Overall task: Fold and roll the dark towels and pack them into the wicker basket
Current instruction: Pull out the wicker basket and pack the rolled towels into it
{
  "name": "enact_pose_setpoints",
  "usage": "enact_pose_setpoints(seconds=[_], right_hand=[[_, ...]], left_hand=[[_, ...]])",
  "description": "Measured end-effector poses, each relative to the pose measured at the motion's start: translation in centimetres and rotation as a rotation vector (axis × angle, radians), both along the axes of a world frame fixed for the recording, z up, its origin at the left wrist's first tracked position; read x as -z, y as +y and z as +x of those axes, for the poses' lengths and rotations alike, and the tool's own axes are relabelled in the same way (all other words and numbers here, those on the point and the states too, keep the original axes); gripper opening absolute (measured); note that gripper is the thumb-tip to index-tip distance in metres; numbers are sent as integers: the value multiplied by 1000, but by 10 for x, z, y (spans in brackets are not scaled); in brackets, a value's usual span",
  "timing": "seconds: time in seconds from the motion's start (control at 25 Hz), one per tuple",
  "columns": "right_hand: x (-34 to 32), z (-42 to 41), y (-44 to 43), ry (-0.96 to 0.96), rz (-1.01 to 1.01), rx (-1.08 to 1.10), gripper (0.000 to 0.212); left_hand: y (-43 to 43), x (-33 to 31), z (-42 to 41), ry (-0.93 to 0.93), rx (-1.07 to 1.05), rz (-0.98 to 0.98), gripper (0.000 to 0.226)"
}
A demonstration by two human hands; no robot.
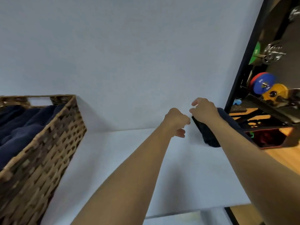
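Note:
A wicker basket (48, 151) stands at the left on the white table, with dark navy towels (24, 125) piled inside it. One more dark towel (207, 134) lies bunched at the table's far right edge, against the wall, partly hidden under my right forearm. My right hand (203, 108) hovers over the towel's far end with bent, spread fingers and grips nothing. My left hand (177, 121) is just left of the towel, fingers curled in, holding nothing.
The white table (123, 168) meets a white wall behind. A black frame (243, 65) borders the right, with coloured weight plates (263, 84) and gym gear beyond. Wooden floor (282, 159) shows past the table's right edge.

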State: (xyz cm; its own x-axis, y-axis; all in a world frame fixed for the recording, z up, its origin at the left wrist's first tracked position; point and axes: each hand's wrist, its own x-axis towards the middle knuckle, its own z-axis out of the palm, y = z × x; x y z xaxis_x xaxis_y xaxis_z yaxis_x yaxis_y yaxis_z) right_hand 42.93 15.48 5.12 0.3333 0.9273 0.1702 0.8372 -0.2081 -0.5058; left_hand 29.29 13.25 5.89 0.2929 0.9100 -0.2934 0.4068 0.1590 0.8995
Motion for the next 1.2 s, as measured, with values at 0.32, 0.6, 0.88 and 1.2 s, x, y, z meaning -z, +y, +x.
enact_pose_setpoints(seconds=[0.32, 0.6, 0.88, 1.2], right_hand=[[44, 74, 18, -143, -382, 104, 26], [49, 70, 26, -133, -443, 137, 33], [16, 2, 24, 500, -303, 23, 21], [-74, -147, 10, 780, -208, -278, 45]], left_hand=[[18, 49, 110, 78, 114, -57, 7], [25, 59, 104, 83, 87, -76, 14], [18, 20, 43, 276, 122, 86, 47], [-24, -59, -132, 331, -127, 432, 42]])
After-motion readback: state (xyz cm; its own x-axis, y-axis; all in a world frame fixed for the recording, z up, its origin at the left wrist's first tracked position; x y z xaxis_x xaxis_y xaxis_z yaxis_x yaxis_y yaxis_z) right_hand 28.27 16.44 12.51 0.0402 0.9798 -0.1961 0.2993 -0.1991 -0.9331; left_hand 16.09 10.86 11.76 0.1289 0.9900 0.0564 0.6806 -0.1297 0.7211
